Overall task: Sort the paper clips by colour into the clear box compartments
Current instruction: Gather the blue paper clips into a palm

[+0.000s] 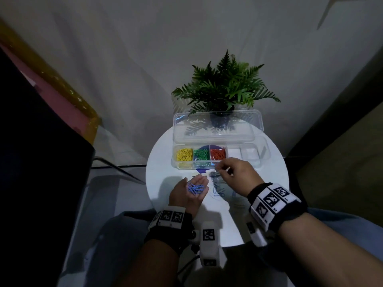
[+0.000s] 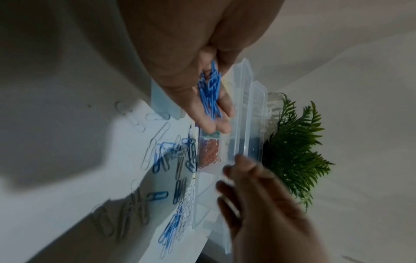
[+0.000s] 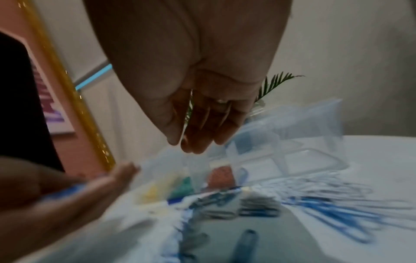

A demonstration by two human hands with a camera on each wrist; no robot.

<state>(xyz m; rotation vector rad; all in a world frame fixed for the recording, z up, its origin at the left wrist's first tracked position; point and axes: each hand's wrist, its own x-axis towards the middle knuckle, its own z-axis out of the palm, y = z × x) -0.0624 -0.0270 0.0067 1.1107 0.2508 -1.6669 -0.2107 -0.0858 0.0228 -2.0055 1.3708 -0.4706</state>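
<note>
- From the head camera: the clear box (image 1: 219,156) sits open on the round white table (image 1: 165,162), its lid tipped back against a fern (image 1: 224,85); yellow clips (image 1: 184,155), green clips (image 1: 201,155) and red clips (image 1: 217,154) each fill their own compartment at the left end. The left hand (image 1: 191,191) lies palm up, fingers relaxed, cradling a bunch of blue clips (image 1: 195,187). The right hand (image 1: 236,172) hovers by the box's front edge, fingertips drawn together; whether they pinch a clip I cannot tell
- Left wrist camera: loose blue clips (image 2: 171,156) and pale clips (image 2: 155,140) lie scattered on the table, just in front of the box
- Right wrist camera: blurred; thumb and fingers nearly meet above the box
</note>
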